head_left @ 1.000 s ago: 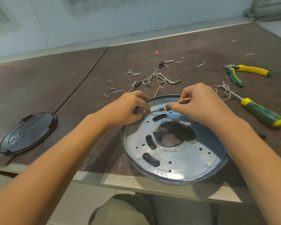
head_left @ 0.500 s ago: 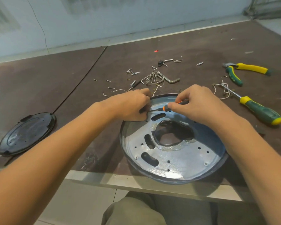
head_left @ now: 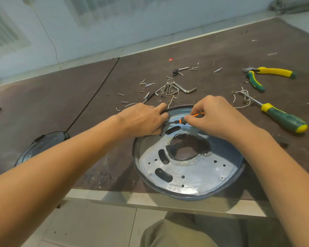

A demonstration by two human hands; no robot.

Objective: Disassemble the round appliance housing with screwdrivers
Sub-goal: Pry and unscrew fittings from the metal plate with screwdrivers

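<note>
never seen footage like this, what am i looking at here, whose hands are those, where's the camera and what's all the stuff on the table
There is no machine here: a person works with bare hands, and the single picture comes from a camera worn on their head, looking forward and down. On the brown table lies a round housing, a metal dish with slots and a big centre hole, near the front edge. The right hand pinches a small orange and black screwdriver, its tip aimed at the far rim. The left hand curls over that rim, apparently to steady it. Lying loose: a green and yellow screwdriver and pliers on the right, hex keys and loose screws behind the dish, and a black round cover on the left.
</note>
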